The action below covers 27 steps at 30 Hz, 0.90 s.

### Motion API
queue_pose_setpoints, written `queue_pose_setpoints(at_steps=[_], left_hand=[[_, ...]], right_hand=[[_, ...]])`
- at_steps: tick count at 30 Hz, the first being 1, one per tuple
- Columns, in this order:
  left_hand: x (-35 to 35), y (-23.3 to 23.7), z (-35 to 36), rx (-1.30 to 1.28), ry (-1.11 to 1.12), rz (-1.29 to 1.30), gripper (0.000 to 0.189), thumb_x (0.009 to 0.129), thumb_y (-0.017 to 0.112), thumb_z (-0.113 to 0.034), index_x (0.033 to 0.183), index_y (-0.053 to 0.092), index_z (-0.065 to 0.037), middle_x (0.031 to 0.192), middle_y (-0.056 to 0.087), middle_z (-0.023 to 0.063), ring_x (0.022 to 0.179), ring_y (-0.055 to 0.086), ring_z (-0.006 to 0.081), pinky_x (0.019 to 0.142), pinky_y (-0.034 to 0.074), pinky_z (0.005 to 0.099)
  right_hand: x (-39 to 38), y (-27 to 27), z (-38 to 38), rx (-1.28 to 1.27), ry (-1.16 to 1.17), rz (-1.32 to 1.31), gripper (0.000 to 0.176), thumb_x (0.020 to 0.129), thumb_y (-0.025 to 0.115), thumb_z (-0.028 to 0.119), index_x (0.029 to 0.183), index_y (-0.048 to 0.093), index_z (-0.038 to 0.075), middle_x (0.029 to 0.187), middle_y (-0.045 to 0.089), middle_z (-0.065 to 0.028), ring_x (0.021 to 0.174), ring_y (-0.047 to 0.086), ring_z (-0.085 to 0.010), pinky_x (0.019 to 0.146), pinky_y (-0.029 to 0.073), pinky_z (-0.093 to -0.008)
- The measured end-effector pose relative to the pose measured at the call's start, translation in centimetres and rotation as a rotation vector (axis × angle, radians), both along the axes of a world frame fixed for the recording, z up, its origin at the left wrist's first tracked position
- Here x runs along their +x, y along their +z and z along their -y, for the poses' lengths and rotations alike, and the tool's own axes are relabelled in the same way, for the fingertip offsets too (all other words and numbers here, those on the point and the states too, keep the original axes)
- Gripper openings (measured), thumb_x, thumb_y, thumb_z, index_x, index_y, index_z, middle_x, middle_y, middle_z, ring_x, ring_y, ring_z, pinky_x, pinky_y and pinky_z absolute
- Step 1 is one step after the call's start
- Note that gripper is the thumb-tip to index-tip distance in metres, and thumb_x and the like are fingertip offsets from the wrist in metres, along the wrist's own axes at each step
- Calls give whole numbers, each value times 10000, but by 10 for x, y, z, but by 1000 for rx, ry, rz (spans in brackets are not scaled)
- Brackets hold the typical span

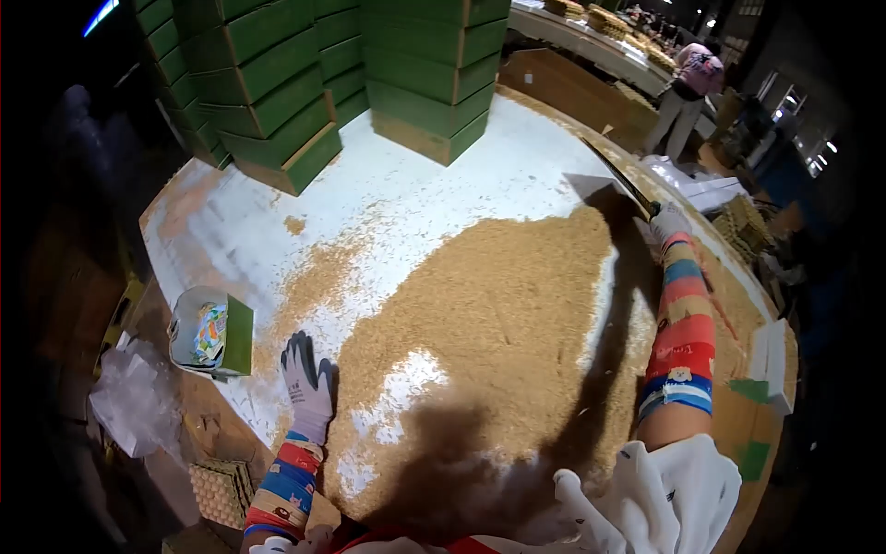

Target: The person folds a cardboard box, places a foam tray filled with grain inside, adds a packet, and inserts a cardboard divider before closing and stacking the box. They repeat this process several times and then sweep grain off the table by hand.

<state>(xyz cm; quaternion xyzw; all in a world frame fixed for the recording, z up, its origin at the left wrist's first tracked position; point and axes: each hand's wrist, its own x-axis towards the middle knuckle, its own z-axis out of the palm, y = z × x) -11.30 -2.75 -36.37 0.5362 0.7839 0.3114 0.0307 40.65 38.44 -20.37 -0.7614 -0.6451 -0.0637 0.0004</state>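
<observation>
A wide heap of tan, shaving-like loose material (498, 286) covers much of the white tabletop (526, 138). My left hand (306, 388), in a pale glove with grey fingertips, lies at the heap's left edge with its fingers stretched out and nothing in it. Over at the table's right rim, my gloved right hand (671, 223) is closed around the dark handle of a long, thin tool (629, 185). The tool points away from me, up and to the left; its exact kind is hard to make out. Both forearms wear striped, patterned sleeves.
Stacks of green boxes (425, 83) stand at the table's far side. At the left edge is an open green box (238, 342) with colourful packets inside. Below it sit a clear plastic bag (137, 397) and egg trays (220, 492). Another person (692, 83) stands at the back right.
</observation>
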Motion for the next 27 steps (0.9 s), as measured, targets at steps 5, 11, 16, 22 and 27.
queue_pose_setpoints(at_steps=[5,11,16,22,27], left_hand=[[-13,-7,-48,207,-56,400,567,883,549,-197,1385,371,-2,1382,421,196,1261,402,349,1069,300,408],[-17,-16,-143,152,-268,591,586,899,538,-204,1432,331,-75,1304,497,197,1185,475,343,1018,362,395],[17,-29,-183,145,-673,376,507,953,436,-270,1417,366,-79,1316,511,183,1211,447,376,1041,334,396],[34,-84,-135,215,-865,320,374,853,566,-73,1211,496,12,1129,555,234,1057,525,415,937,420,429],[66,-55,-60,97,-925,360,436,829,582,-168,1241,548,-32,1280,510,228,1202,451,379,1041,351,421]], right_hand=[[-31,-2,-32,-108,306,-176,445,841,640,194,1258,555,64,1210,603,-122,1063,572,-237,904,455,-333],[-88,43,74,-419,776,-573,384,764,699,131,1140,646,74,956,707,-103,807,610,-137,772,491,-289],[-109,52,183,-550,752,-659,458,753,670,40,1198,634,141,921,713,-42,761,587,-98,731,491,-260],[-107,59,310,-507,587,-622,451,756,663,52,1173,655,222,989,708,-38,806,620,-117,765,507,-258],[-116,81,410,-499,350,-499,449,768,636,106,1188,638,265,978,691,-72,882,647,-209,798,501,-315]])
